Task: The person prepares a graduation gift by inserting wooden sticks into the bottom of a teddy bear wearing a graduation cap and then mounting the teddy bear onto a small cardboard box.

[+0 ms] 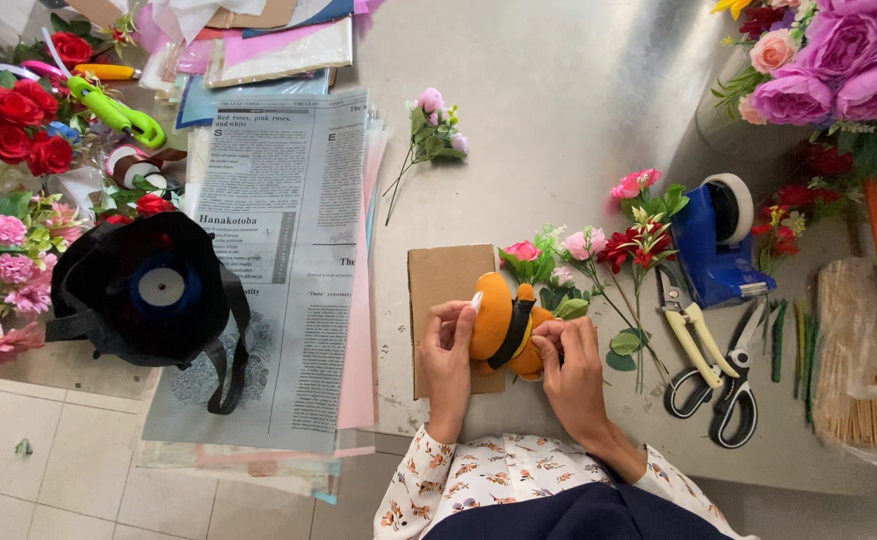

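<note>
The left hand [447, 352] and the right hand [571, 365] both grip an orange plush toy [497, 322] with a black band across its body; the toy lies partly on a brown cardboard sheet [441, 282] on the grey surface [559, 110], just in front of the person. The left fingers [462, 310] are pinched on the toy's left side, at a small white piece; the right fingers [551, 335] are closed on its lower right end. Artificial flower stems [614, 250] lie just beside the toy on the right; white-handled pruning shears [692, 325] and black-handled scissors [724, 395] lie further right, near a blue tape dispenser [714, 240]. A newspaper-print wrapping sheet [279, 250] lies to the left, with a black bag [154, 290] on its edge.
</note>
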